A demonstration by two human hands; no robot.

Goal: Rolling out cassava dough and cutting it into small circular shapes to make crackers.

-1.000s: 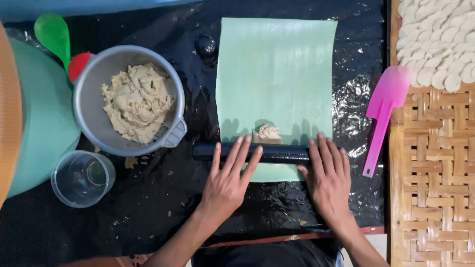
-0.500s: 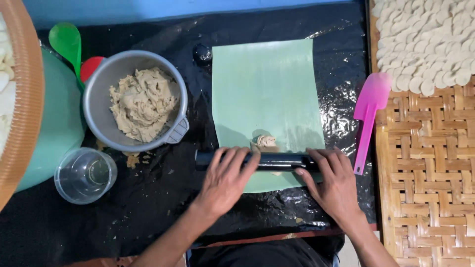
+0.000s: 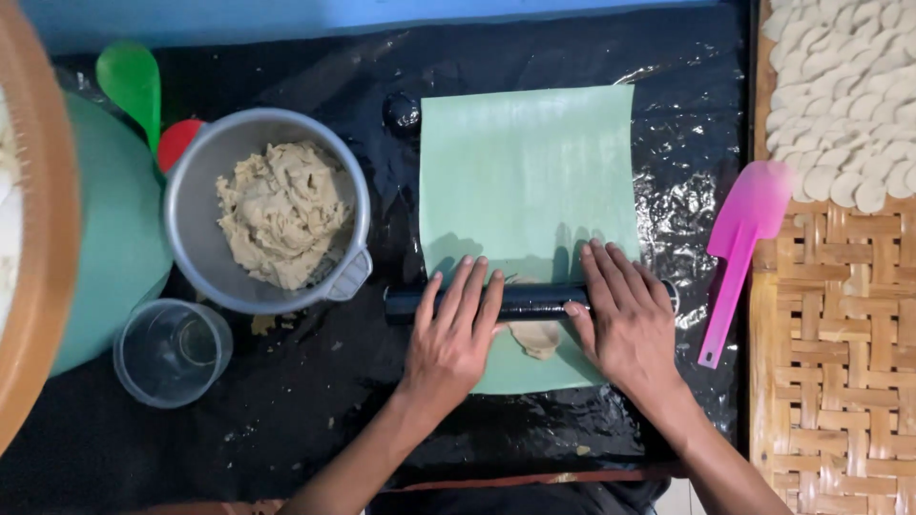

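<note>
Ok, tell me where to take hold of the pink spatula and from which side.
Grip the pink spatula by its narrow handle, the lower end near the woven mat, coming from above. It lies flat, blade pointing up, handle free. The right hand on the black roller is nearest.

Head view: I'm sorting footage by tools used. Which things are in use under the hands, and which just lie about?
In use:
left hand
right hand
black roller
dough piece
green sheet

Lying about:
dough bowl
clear cup
pink spatula
green spoon
woven tray
</note>
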